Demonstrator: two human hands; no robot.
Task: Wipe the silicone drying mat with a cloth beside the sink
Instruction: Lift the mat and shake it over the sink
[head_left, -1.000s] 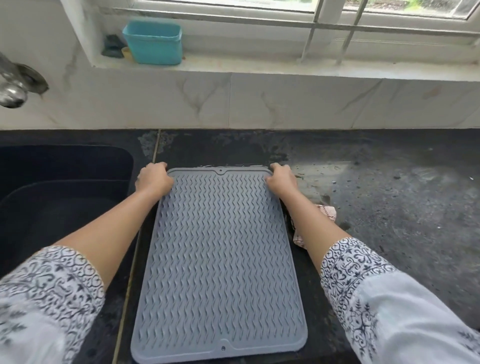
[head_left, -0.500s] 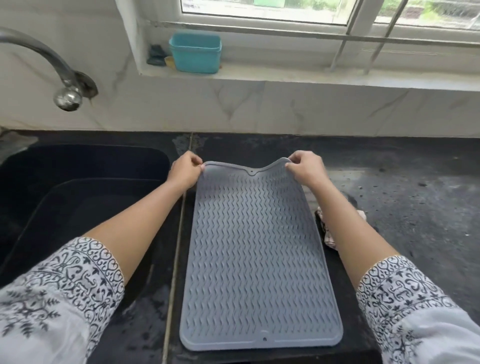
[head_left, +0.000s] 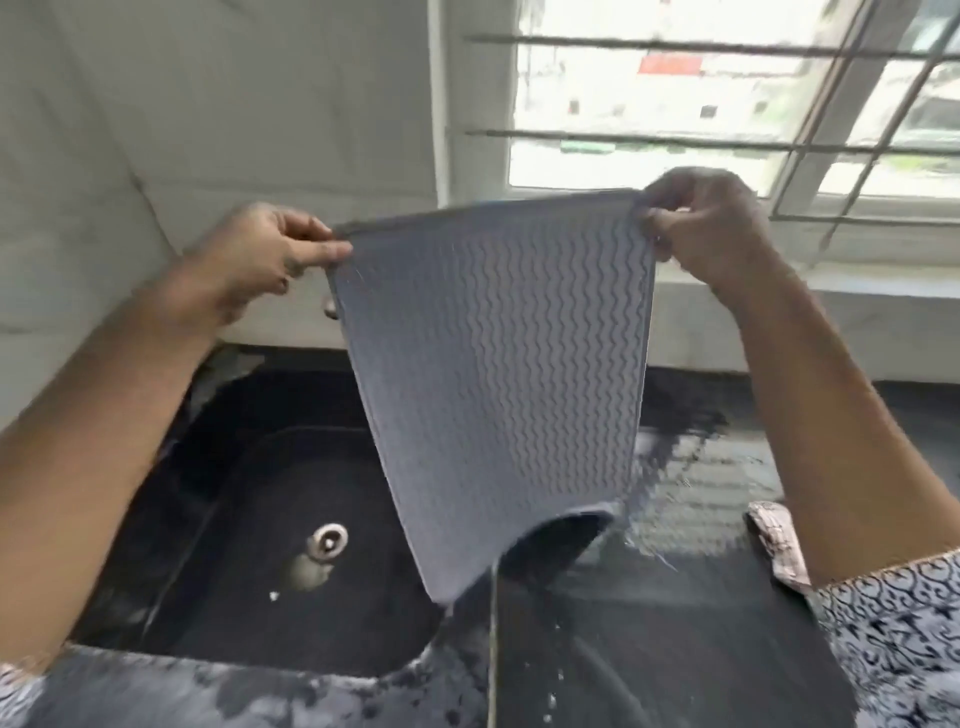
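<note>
**Drying mat held up over the sink edge**

A dark worktop (head_left: 727, 649) with wet patches holds a black sink (head_left: 260, 519). A grey silicone drying mat (head_left: 498, 374) hangs between both grips, its lower end curling just above the sink's edge. The left hand (head_left: 249, 260) pinches the mat's top left corner; the right hand (head_left: 711, 223) pinches the top right. Below the right grip, a patterned cloth (head_left: 779, 540) lies on the worktop. A metal drain (head_left: 327, 540) sits low, beneath the left grip.
</note>
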